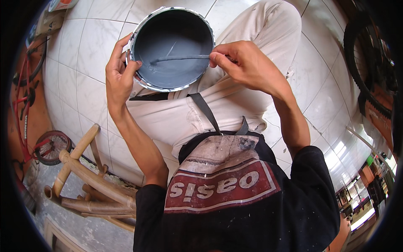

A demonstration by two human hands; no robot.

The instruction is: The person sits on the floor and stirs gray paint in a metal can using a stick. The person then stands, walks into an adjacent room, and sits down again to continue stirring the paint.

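On the white tiled floor [92,42] I've got my person sitting with folded legs, and the pale trousers [260,25] make a sort of nest around the work. The bucket [173,20] is upper middle in my head view, right in front of the legs, mouth up towards me. Can't tell from this angle if it's resting on tile or partly on a leg. Inside is smooth dark grey paint [184,75], or something very like it. I can't judge the depth from up here.

Hands: the left hand [119,77] is clamped on the bucket's left side, thumb hooked over the rim, fingers around the outside. Good brace, and I'd want it kept firm so the bucket doesn't twist with each stroke. The right hand [241,65] is pinched closed around one end of the stirring stick [184,58], just by the opposite rim.

The stick is thin and a bit curved, lying nearly flat across the opening with its far end by the left wall. My take: that's shallow for a proper mix. I'd steepen it, get the tip to the bottom, and go slow around the wall, lifting as I go. Thin stick, so fast strokes would probably just flex it or flick drips. There's a small pale streak [171,48] mid-bucket worth working over too.
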